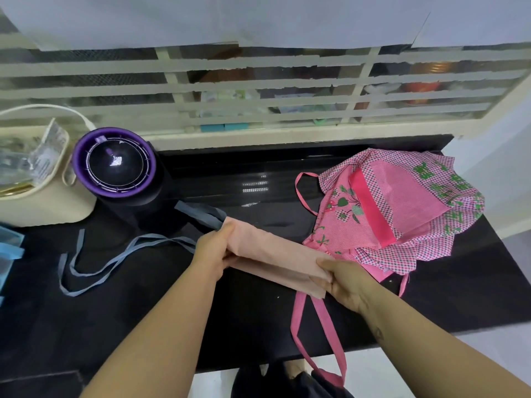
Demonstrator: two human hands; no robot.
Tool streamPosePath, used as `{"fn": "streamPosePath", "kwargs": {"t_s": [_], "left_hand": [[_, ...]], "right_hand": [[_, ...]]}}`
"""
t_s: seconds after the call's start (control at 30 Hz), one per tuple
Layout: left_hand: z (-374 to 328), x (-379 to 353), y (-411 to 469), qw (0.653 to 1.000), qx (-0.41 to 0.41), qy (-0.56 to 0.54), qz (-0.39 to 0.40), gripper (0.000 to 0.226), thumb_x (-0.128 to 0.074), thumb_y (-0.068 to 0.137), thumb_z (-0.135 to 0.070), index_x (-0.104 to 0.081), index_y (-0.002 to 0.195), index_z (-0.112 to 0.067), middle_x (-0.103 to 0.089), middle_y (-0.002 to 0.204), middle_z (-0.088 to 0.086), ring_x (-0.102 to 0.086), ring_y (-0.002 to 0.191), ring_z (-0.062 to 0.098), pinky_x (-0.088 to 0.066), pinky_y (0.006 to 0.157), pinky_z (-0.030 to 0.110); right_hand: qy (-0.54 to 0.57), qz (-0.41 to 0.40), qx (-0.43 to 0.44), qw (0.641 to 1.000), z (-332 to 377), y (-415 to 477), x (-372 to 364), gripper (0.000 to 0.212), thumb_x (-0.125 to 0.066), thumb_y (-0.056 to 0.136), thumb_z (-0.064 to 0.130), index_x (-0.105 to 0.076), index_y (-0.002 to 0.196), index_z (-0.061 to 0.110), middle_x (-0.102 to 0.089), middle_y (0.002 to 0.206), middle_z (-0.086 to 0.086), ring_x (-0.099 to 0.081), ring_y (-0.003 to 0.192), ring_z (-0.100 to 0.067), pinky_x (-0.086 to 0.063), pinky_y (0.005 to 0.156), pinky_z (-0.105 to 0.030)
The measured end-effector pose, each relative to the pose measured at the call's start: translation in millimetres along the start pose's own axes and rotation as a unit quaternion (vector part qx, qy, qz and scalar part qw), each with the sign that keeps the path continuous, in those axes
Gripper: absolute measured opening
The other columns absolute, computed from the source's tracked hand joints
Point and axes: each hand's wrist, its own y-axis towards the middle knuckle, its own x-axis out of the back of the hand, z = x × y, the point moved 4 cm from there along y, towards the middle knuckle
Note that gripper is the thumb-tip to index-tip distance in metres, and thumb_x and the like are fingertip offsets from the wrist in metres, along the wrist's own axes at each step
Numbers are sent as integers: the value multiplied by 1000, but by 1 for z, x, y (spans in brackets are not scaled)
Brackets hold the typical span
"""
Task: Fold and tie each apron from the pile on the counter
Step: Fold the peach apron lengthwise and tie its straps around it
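A black polished bench (258,326) is set below a cream window grille (258,81) with horizontal slats, behind which blurred objects are seen. A peach apron (273,254), folded into a long narrow band, is held just above the middle of the bench, slanting from upper left to lower right. Its left end is gripped by the left hand (214,248), the fingers curled around the fabric. Its right end is pinched by the right hand (344,280), with the thumb laid on top and the fingers tucked beneath. Grey-blue ties (115,259) are trailed from the left end across the bench in loose loops, and a wider grey band (201,215) is seen beside the left hand.

To the right, a crumpled pile of pink patterned aprons (402,214) is spread on the bench, touching the peach apron's right end. Pink straps (304,334) are hung from the pile over the bench's front edge.

At the left, a round black appliance with a purple rim (115,165) is stood near the wall, just beside a cream bag (43,202) filled with clear packets. A blue item (8,242) is cut off by the left edge.
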Motion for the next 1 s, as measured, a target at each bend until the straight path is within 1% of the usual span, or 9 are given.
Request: {"fn": "streamPosePath", "kwargs": {"t_s": [0.2,0.3,0.53,0.63,0.73,0.83,0.9,0.93,1.0], "left_hand": [[2,10,3,989,-53,124,-59,38,-61,90,-21,-42,123,-14,-51,105,9,-55,91,25,-51,90,44],[2,11,2,977,-89,177,-77,19,-53,92,-11,-40,103,-19,-54,100,8,-53,79,18,-49,77,38],[-2,12,0,971,-143,184,-52,33,-47,91,-2,-37,112,-25,-51,102,2,-54,90,20,-51,81,38],[-12,8,-4,922,-203,325,-56,19,-46,94,-5,-39,108,-16,-50,95,4,-51,81,18,-42,66,29],[-21,0,-7,850,-268,447,-83,17,-44,94,-2,-45,109,-10,-52,105,8,-53,87,23,-41,70,33],[-18,-2,-9,784,-316,525,-103,24,-39,98,-9,-45,121,-12,-48,120,5,-57,93,26,-41,69,36],[-12,0,-7,765,-341,534,-110,26,-37,101,-16,-43,126,-13,-49,123,5,-58,92,26,-42,67,36],[-11,2,-6,765,-353,526,-115,28,-37,102,-21,-41,128,-15,-50,124,4,-59,92,26,-42,67,36],[-13,4,-4,786,-352,495,-116,37,-39,102,-32,-36,137,-19,-51,131,3,-60,98,27,-42,71,36]], "right_hand": [[-163,-46,51,984,-2,6,10,12,-56,89,-8,-62,99,-9,-67,102,-24,-66,84,-30,-60,65,-30],[-227,-59,74,969,-2,1,10,6,-60,87,-8,-64,86,-4,-69,89,-19,-66,75,-26,-56,61,-26],[-368,-122,157,908,-9,-1,11,18,-67,83,3,-64,86,-15,-59,67,-13,-52,60,-20,-43,54,-24],[-430,-131,197,871,-8,-7,5,14,-66,86,9,-65,80,-4,-58,63,-6,-50,53,-12,-37,44,-15],[-459,-143,238,844,-11,-8,3,23,-65,86,9,-54,67,4,-51,59,-4,-43,51,-10,-33,40,-11],[-459,-155,269,833,-18,-10,3,34,-69,85,12,-39,69,18,-47,67,2,-43,59,-6,-30,48,-13],[-442,-165,294,831,-21,-13,5,36,-76,79,13,-40,78,17,-46,78,-1,-45,68,-13,-30,56,-17],[-455,-170,319,814,-22,-16,6,37,-79,75,13,-43,85,14,-47,86,-3,-46,75,-16,-33,63,-19],[-546,-189,398,712,-19,-23,3,51,-83,68,16,-52,108,10,-49,104,-8,-48,92,-23,-41,78,-28]]}}
